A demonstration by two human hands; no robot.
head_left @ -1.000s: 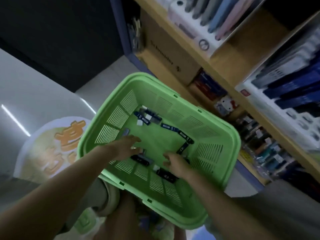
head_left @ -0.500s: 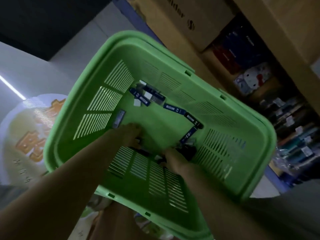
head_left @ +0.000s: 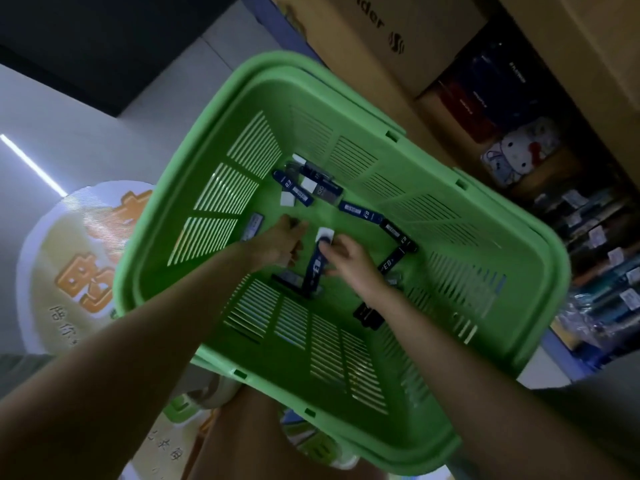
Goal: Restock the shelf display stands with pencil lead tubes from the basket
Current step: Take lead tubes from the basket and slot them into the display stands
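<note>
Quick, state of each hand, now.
Left hand: fingers curled in the green basket, cannot tell if it holds anything.
Right hand: pinches a blue pencil lead tube.

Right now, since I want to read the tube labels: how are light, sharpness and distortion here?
Head view: dim, green-tinted; on the blue tube pinched by the right hand only large letters read, small print is blurred; a glare streak lies on the floor at left; the wide lens bows the basket rim; shelf goods at right are dark and soft.
</note>
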